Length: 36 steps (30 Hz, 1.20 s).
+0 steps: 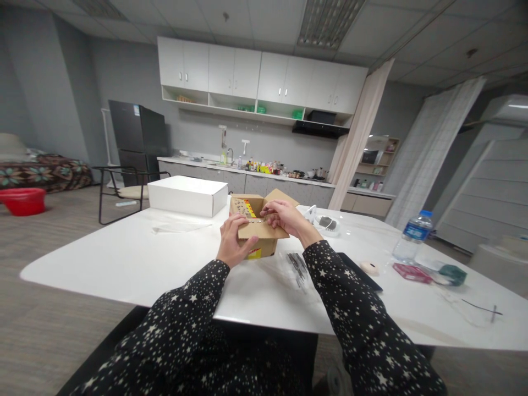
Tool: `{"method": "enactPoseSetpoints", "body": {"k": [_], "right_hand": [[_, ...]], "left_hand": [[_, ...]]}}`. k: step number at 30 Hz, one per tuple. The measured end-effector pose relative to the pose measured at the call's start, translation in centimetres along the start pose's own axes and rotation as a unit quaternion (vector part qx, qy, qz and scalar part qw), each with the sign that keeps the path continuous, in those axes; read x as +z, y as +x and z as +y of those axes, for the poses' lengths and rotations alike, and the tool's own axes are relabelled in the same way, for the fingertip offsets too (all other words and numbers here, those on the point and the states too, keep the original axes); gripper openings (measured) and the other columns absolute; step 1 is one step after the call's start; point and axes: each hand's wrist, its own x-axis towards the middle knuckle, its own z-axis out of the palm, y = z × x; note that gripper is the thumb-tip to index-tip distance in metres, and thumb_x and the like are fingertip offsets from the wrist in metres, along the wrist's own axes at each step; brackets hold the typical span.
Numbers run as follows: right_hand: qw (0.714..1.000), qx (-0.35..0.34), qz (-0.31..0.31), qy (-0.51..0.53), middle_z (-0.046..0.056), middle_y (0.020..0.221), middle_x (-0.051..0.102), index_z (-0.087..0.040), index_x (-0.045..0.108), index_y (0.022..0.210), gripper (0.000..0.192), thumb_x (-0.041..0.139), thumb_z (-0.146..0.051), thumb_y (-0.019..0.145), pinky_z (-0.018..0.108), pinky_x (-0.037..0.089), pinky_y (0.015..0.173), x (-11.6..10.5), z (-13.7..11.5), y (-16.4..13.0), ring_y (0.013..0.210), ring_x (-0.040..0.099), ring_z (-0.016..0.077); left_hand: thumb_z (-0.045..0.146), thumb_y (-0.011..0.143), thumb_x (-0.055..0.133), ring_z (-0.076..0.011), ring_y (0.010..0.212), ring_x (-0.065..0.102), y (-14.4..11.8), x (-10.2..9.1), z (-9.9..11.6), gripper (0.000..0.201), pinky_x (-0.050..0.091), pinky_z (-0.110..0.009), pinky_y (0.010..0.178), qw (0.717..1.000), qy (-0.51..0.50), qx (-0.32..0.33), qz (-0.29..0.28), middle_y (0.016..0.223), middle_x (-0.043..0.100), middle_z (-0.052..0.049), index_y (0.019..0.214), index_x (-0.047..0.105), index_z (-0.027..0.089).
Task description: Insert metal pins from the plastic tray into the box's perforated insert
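Note:
A small cardboard box with yellow and red tape stands on the white table with its flaps spread. My left hand grips its front flap at the left corner, with the thumb across the front and the fingers over the top. Above the opening, my right hand has its fingertips pinched together at the flap's far edge; whatever they hold is too small to make out. Small dark specks dot the left flap, and a few small shiny bits lie along the front flap's edge. A bundle of thin dark strips lies right of the box.
A white box stands at the back left of the table. To the right are a dark flat tablet-like thing, a small cream case, a water bottle, a pink packet and a green bundle.

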Motion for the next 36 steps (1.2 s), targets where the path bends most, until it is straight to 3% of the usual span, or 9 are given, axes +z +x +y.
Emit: {"method": "enactPoseSetpoints", "body": {"k": [12,17,22,30,36], "right_hand": [[1.000,0.003,0.019,-0.016,0.002,0.068,0.070,-0.015,0.062,0.074,0.011,0.059,-0.013,0.084,0.016,0.038,0.034,0.0,0.4,0.4,0.041,0.053,0.0066],[0.995,-0.007,0.037,-0.092,0.001,0.054,0.062,-0.013,0.063,0.063,0.019,0.057,-0.008,0.080,0.015,0.037,0.035,0.2,0.9,0.6,0.039,0.049,0.0060],[0.996,0.003,0.018,-0.084,0.000,0.052,0.060,-0.012,0.064,0.065,0.021,0.056,-0.007,0.083,0.015,0.038,0.035,0.2,0.6,0.3,0.040,0.048,0.0058],[0.996,0.002,-0.013,-0.084,-0.002,0.055,0.061,-0.012,0.066,0.088,0.013,0.061,-0.002,0.081,0.016,0.042,0.041,-0.6,0.9,0.5,0.045,0.053,0.0076],[0.988,0.001,-0.027,-0.152,-0.004,0.055,0.059,-0.012,0.065,0.090,0.018,0.065,0.001,0.078,0.017,0.043,0.045,-0.5,0.7,0.3,0.046,0.052,0.0075]], "left_hand": [[0.046,0.087,0.063,-0.0300,0.126,0.054,0.0,0.0,0.0,0.039,0.041,-0.051,0.111,1.000,0.003,-0.003,-0.001,0.123,0.061,-0.012,0.116,0.056,0.022],[0.045,0.086,0.064,-0.0303,0.128,0.054,0.1,0.0,0.1,0.039,0.040,-0.052,0.112,1.000,0.005,-0.004,-0.007,0.124,0.061,-0.012,0.117,0.055,0.022],[0.044,0.087,0.064,-0.0300,0.126,0.054,0.0,0.0,0.0,0.039,0.041,-0.052,0.110,1.000,0.007,0.011,-0.002,0.124,0.060,-0.012,0.118,0.055,0.022],[0.044,0.087,0.064,-0.0301,0.126,0.054,0.0,0.0,0.0,0.038,0.041,-0.051,0.110,1.000,0.008,0.014,0.000,0.123,0.060,-0.011,0.117,0.055,0.022],[0.043,0.087,0.064,-0.0298,0.125,0.055,-0.1,-0.1,0.0,0.038,0.041,-0.051,0.109,1.000,0.002,0.014,-0.002,0.123,0.060,-0.011,0.118,0.055,0.022]]}}
